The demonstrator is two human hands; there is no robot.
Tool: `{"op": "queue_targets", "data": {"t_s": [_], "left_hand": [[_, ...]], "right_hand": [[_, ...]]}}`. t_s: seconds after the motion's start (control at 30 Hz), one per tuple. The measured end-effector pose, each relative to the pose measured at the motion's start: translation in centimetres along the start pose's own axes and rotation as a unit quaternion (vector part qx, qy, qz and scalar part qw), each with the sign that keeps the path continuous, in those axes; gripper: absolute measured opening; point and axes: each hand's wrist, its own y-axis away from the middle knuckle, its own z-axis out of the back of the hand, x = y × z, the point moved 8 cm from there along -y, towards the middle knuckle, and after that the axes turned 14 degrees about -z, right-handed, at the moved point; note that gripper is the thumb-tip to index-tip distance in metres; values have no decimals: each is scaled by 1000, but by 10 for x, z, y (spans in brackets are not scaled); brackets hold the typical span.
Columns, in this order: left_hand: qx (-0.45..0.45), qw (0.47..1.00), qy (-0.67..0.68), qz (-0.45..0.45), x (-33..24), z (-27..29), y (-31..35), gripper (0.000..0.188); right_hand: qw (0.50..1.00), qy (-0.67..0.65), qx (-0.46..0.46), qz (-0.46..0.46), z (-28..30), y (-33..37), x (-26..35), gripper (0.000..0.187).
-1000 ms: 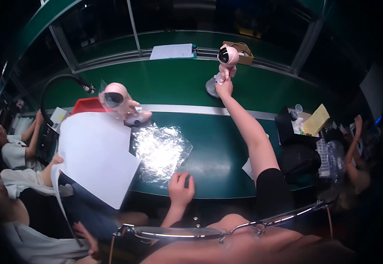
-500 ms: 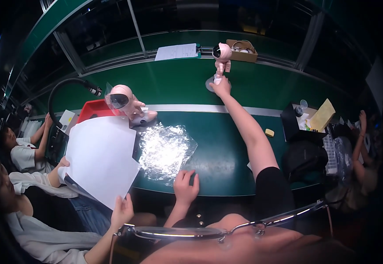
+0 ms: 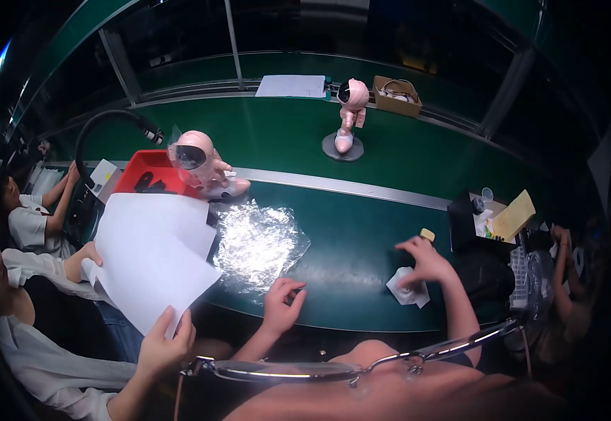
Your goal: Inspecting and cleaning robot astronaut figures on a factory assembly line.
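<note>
My right hand (image 3: pixel 432 265) hovers over the right part of the bench with fingers spread and thumb apart, holding nothing. Its thumb is close to a crumpled white wipe or tissue (image 3: pixel 409 295); whether they touch I cannot tell. Just beyond the fingers lies a small yellow block (image 3: pixel 427 235). My left hand (image 3: pixel 282 306) rests in the air at the near bench edge, fingers loosely curled, thumb apart, with nothing visible in it. A pink astronaut figure (image 3: pixel 353 105) stands upright on a round grey base (image 3: pixel 333 149) on the far green surface.
Clear plastic film (image 3: pixel 256 242) lies left of centre. Behind it is a second pink astronaut figure (image 3: pixel 203 151), next to a red bin (image 3: pixel 144 165). A co-worker at left holds white sheets (image 3: pixel 151 252). A black box (image 3: pixel 463 217) stands at right.
My right hand has let go of the far astronaut figure's base and come back toward me, to the white wipe. My left hand has shifted slightly left, with fingers more curled.
</note>
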Motion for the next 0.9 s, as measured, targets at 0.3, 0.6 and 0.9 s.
{"op": "queue_targets", "data": {"t_s": [0.3,0.6,0.9], "left_hand": [[-6,999,42,-12,-8,-19,-8,15],[78,995,42,-41,-18,-39,-18,19],[285,934,-143,-158,-31,-79,-130,38]], "right_hand": [[956,-275,-69,-73,-4,9,-28,22],[825,-555,-102,-10,-15,-20,-18,49],[906,-353,-233,-27,-13,-11,-13,15]]}}
